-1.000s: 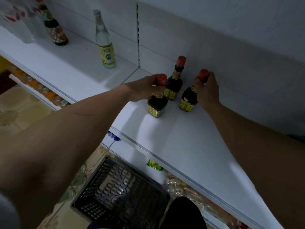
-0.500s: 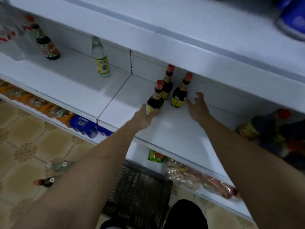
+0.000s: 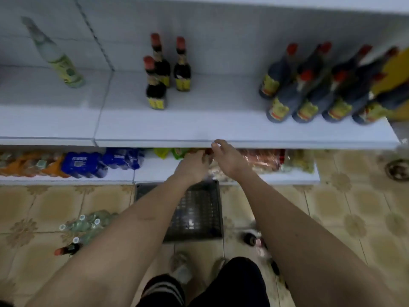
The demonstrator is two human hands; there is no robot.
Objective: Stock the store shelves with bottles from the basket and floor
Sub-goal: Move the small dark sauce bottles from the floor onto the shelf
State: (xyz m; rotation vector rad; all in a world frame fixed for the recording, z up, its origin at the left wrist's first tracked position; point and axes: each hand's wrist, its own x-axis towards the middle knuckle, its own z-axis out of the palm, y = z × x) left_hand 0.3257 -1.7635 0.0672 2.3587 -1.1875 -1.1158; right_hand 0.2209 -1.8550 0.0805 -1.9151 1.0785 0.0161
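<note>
Three small dark bottles with red caps (image 3: pixel 164 69) stand upright in a tight cluster on the white shelf (image 3: pixel 199 125), one in front and two behind, near the back wall. None is touched by a hand. To their right on the same shelf stands a larger group of bigger dark bottles (image 3: pixel 309 89), well apart from the three; to the left a pale clear bottle (image 3: pixel 56 56) stands alone.

Below, the black basket (image 3: pixel 194 216) sits on the tiled floor (image 3: pixel 332 207) against the bottom shelf, and what shows of its inside looks empty, though the forearms cover part of it. More stock lies on the floor: a dark bottle with a red cap (image 3: pixel 66 250) on its side at the left, beside a bundle of clear bottles (image 3: pixel 88 222), and another dark bottle (image 3: pixel 252 239) just right of the basket.

The left hand (image 3: pixel 192 166) and the right hand (image 3: pixel 228 158) hang just beside each other below the shelf's front edge, fingers loosely curled and holding nothing.

The step in hand appears to be reaching down for the next bottles. Done well, each hand should take one fallen bottle by the neck or shoulder, lift it clear of the basket rim, and set it upright in line with the three, labels forward, without knocking them over.
</note>
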